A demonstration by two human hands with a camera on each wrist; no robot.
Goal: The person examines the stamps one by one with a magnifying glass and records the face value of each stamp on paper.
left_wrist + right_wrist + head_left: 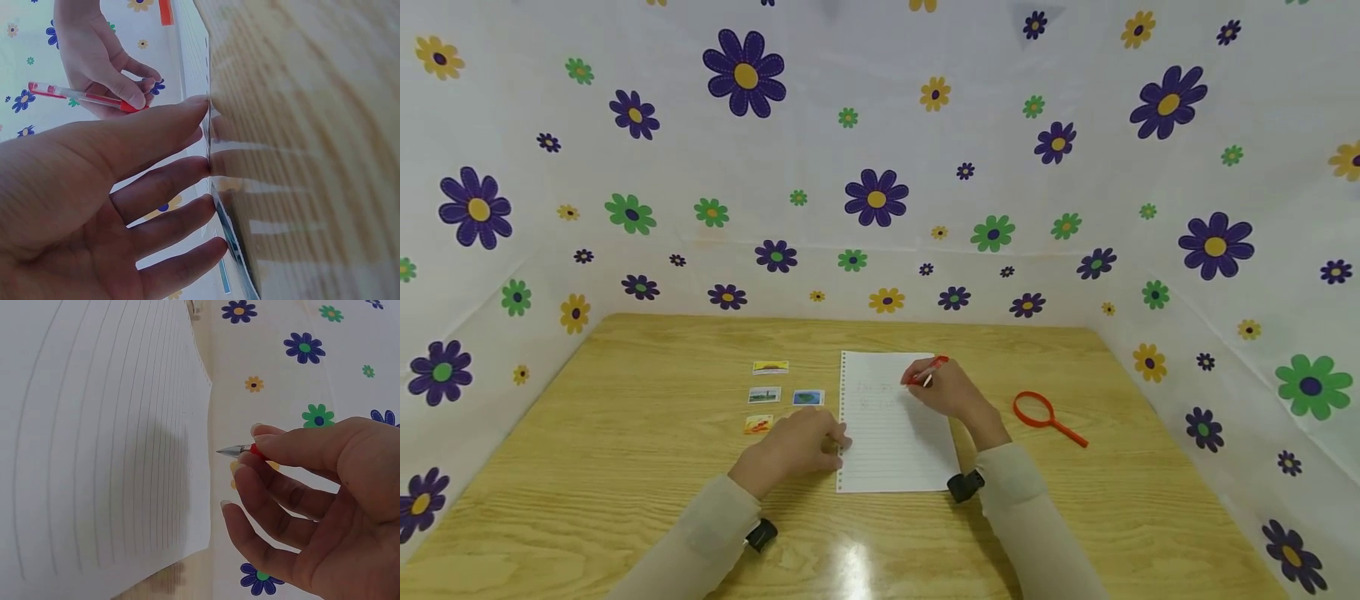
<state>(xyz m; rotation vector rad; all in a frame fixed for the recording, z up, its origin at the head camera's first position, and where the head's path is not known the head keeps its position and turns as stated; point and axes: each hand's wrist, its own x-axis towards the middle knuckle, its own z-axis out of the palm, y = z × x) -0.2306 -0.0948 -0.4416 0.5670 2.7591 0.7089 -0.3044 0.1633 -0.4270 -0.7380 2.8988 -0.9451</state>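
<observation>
A lined sheet of paper [895, 454] with punched holes down its left side lies on the table, with faint writing on its upper lines. My right hand [953, 392] pinches a red pen [937, 363] over the upper right of the sheet. In the right wrist view the pen's metal tip [231, 451] points at the page, seemingly just off it. At the sheet's left edge rests my left hand [796, 447], fingertips touching down, thumb and fingers spread and loosely bent with nothing held, as the left wrist view shows.
Left of the sheet lie several small picture cards: a yellow one [771, 367], a landscape one [764, 395], a blue one [808, 397] and an orange one [758, 424] near my left hand. A red magnifying glass [1067, 432] lies right. Flower-printed cloth [820, 167] surrounds the wooden table [625, 433].
</observation>
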